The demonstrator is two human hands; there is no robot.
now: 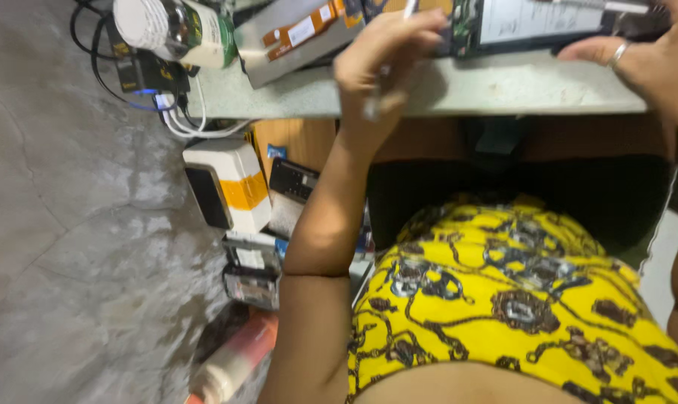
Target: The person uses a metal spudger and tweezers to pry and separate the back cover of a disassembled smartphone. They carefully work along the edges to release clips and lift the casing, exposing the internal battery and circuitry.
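Two hands at a pale table

Both hands are up at the table (pixel 503 86). Left hand (pixel 384 56) pinches a thin shiny tool (pixel 376 93) so its tip can reach the flat dark gadget (pixel 537 26) lying at the table's far edge. Right hand (pixel 642 60), with a ring on, lies flat with fingers spread on the gadget, likely to stop it sliding. A bottle (pixel 178 30) and a box (pixel 298 34) sit off to the left

Left hand (pixel 384 56) gripping thin tool (pixel 408 10)
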